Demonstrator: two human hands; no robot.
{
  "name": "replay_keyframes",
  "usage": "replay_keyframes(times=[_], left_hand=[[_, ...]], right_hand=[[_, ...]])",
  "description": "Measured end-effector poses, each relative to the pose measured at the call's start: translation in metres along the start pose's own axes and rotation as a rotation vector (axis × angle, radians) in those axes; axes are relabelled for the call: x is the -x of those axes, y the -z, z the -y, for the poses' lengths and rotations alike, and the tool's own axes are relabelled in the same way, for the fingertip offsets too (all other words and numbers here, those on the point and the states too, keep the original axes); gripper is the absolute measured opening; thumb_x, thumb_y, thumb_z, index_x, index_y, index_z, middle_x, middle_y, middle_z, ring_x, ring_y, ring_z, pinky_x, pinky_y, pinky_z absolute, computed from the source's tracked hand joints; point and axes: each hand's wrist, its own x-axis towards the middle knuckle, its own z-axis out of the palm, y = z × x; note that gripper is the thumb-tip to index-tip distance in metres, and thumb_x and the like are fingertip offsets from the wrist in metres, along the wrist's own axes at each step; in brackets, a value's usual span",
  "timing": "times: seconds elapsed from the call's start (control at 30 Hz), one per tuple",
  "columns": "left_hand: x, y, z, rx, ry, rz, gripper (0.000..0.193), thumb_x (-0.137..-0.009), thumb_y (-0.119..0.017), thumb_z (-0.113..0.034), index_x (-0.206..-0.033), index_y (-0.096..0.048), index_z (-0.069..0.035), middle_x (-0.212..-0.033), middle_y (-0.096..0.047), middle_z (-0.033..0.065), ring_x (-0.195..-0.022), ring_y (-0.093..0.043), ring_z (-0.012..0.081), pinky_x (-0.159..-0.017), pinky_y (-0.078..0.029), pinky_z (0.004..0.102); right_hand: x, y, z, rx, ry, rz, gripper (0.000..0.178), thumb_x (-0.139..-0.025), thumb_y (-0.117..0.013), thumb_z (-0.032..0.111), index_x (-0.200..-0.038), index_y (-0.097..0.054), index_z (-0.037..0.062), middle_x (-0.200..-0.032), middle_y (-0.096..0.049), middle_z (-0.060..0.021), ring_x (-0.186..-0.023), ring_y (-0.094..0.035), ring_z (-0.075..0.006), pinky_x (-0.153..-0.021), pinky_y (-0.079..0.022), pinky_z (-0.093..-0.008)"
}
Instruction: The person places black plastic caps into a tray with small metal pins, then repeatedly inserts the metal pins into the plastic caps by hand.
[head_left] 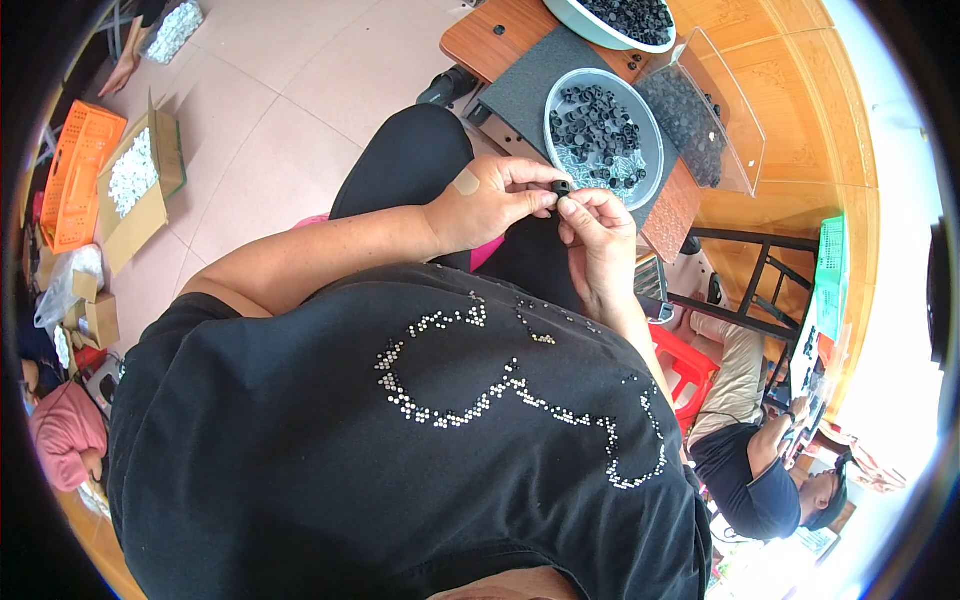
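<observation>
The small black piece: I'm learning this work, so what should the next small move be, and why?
Probably steady the small black piece with the left hand while the right hand gently presses it: both hands' fingertips meet at it, so one can brace it.

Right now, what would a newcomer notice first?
The black shirt with glittering studs fills the lower middle. Above it, the left hand and right hand meet at a small black part. Up and right sits a tub of black pieces; an orange basket stands out at far left.
</observation>
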Motion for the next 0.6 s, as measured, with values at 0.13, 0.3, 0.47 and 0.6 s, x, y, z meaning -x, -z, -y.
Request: replay_keyframes(times=[0.13,0.3,0.47,0.6], left_hand=[[0.001,-0.001,0.003,-0.028,-0.031,-0.023,0.026,-0.091,-0.053,-0.007,-0.114,-0.058,0.003,-0.091,-0.065,0.0077,-0.080,-0.060,0.0101,-0.076,-0.050,0.0236],[0.002,-0.002,0.007,-0.149,-0.091,-0.048,0.021,-0.091,-0.053,-0.007,-0.108,-0.058,0.003,-0.088,-0.065,0.0057,-0.079,-0.060,0.0080,-0.073,-0.050,0.0235],[0.003,-0.003,0.010,-0.278,-0.154,-0.085,0.018,-0.093,-0.048,-0.008,-0.101,-0.059,0.004,-0.083,-0.064,0.0094,-0.073,-0.062,0.0127,-0.067,-0.051,0.0254],[0.003,-0.002,0.015,-0.282,-0.121,-0.067,0.019,-0.094,-0.046,-0.009,-0.100,-0.058,0.005,-0.083,-0.064,0.0106,-0.074,-0.063,0.0143,-0.067,-0.051,0.0261]], right_hand=[[-0.002,0.001,-0.002,0.053,0.064,0.006,0.014,-0.078,-0.067,-0.004,-0.089,-0.061,0.0013,-0.079,-0.063,-0.0032,-0.059,-0.051,-0.0051,-0.054,-0.039,-0.0164],[-0.001,0.001,-0.002,0.287,0.129,-0.018,0.015,-0.078,-0.069,-0.002,-0.090,-0.061,0.0006,-0.081,-0.063,-0.0025,-0.068,-0.056,-0.0048,-0.060,-0.043,-0.0160],[-0.002,-0.004,-0.001,0.399,0.174,-0.028,0.019,-0.079,-0.068,0.000,-0.097,-0.062,-0.0019,-0.083,-0.065,-0.0040,-0.070,-0.059,-0.0055,-0.062,-0.046,-0.0171],[-0.004,0.002,-0.010,0.430,0.082,0.016,0.023,-0.081,-0.067,0.002,-0.103,-0.064,-0.0020,-0.083,-0.067,-0.0049,-0.067,-0.058,-0.0051,-0.059,-0.047,-0.0181]])
